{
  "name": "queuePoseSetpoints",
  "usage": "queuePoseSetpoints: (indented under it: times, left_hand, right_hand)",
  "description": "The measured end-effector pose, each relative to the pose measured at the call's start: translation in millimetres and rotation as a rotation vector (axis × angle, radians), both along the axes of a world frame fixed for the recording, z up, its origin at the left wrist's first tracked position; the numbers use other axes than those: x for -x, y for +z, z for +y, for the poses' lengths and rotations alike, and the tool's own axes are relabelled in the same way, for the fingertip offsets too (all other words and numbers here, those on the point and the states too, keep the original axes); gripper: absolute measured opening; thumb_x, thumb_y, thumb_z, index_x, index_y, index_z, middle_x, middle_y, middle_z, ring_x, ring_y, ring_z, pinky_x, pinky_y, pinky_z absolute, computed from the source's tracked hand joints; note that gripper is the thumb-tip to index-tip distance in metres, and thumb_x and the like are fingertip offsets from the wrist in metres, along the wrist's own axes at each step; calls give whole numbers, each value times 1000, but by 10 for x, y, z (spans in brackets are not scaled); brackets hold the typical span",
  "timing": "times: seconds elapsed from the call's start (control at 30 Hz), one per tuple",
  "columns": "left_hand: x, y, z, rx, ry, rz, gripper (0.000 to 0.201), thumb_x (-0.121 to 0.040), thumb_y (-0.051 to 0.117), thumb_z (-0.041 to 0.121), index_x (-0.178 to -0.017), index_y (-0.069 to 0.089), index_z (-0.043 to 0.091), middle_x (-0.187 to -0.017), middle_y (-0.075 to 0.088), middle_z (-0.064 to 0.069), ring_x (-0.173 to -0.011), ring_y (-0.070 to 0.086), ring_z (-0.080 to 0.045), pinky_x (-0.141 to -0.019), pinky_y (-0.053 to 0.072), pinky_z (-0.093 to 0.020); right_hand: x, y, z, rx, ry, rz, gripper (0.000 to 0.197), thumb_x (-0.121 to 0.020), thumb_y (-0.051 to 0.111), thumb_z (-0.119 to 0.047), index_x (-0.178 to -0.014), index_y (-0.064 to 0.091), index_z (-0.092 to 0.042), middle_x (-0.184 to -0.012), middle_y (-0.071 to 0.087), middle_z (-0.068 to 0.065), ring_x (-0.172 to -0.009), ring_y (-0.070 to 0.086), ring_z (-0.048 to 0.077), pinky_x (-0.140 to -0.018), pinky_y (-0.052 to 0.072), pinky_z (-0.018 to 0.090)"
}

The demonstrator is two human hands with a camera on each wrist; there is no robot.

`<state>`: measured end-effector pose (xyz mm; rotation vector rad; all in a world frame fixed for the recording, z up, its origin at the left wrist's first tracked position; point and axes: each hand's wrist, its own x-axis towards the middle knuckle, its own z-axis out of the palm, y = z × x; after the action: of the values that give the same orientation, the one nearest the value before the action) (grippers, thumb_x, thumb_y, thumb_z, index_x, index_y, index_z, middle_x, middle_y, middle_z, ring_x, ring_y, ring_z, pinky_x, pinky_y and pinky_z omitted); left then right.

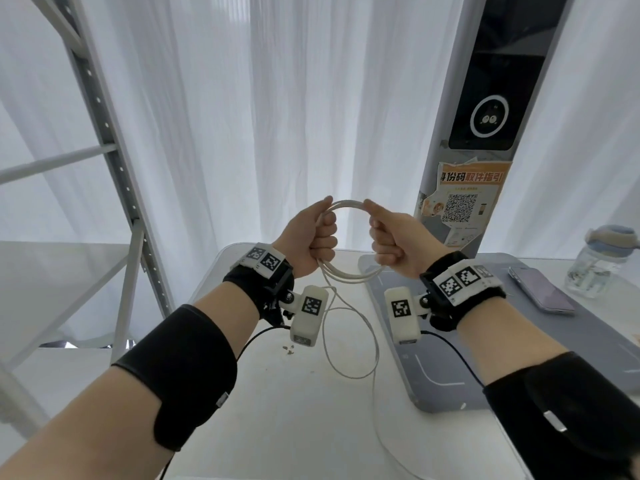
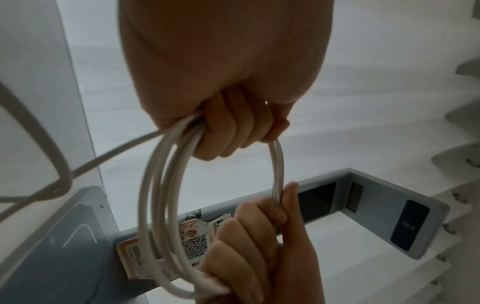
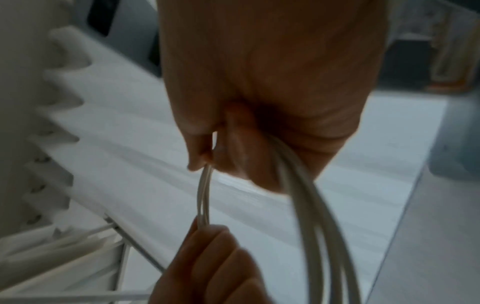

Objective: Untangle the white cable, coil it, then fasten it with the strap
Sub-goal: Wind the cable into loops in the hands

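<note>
A white cable point(image 1: 347, 205) is wound into a small ring of several turns, held up in the air above the white table point(image 1: 298, 403). My left hand point(image 1: 313, 233) grips the ring's left side, fingers curled round the strands. My right hand point(image 1: 389, 237) grips the right side the same way, thumb on top. In the left wrist view the coil point(image 2: 158, 205) runs from my left hand point(image 2: 226, 127) down to my right hand point(image 2: 262, 242). A loose tail of cable point(image 1: 349, 341) hangs from the ring and trails over the table toward me. No strap shows in any view.
A grey mat point(image 1: 436, 362) lies on the table's right half with a phone point(image 1: 540, 289) on it. A clear bottle point(image 1: 599, 261) stands at the far right. A grey kiosk pillar point(image 1: 485, 133) rises behind, a metal shelf frame point(image 1: 114, 161) stands left. White curtains hang at the back.
</note>
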<state>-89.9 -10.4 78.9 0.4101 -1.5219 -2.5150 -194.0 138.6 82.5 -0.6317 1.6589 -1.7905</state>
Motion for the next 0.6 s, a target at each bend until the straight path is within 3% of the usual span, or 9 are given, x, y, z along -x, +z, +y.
queuePoseSetpoints:
  times: [0.17,0.33,0.6]
  left_hand:
    - [-7,0,-10,62,22,-25,53,-101,50,46,-55,39,22,-49,21,9,-39,16,-8,-38,12,-19]
    - [-12,-69,-18,61,-50,-41,54,-101,48,50,-58,26,24,-50,19,8,-39,16,-8,-36,13,-20]
    - [16,-85,61,57,55,-24,53,-103,45,45,-59,24,26,-50,17,9,-40,14,-8,-37,11,-20]
  right_hand:
    - [-41,-59,-75,53,37,-153,55,-100,52,-55,-70,16,-27,-51,15,-8,-41,13,9,-35,12,21]
    - [-98,-17,-108,21,-72,-113,58,-101,55,-50,-56,25,-27,-49,16,-8,-39,12,10,-35,13,20]
    - [-126,-21,-152,48,-115,-51,51,-104,51,-48,-63,29,-26,-52,19,-6,-44,14,13,-38,15,22]
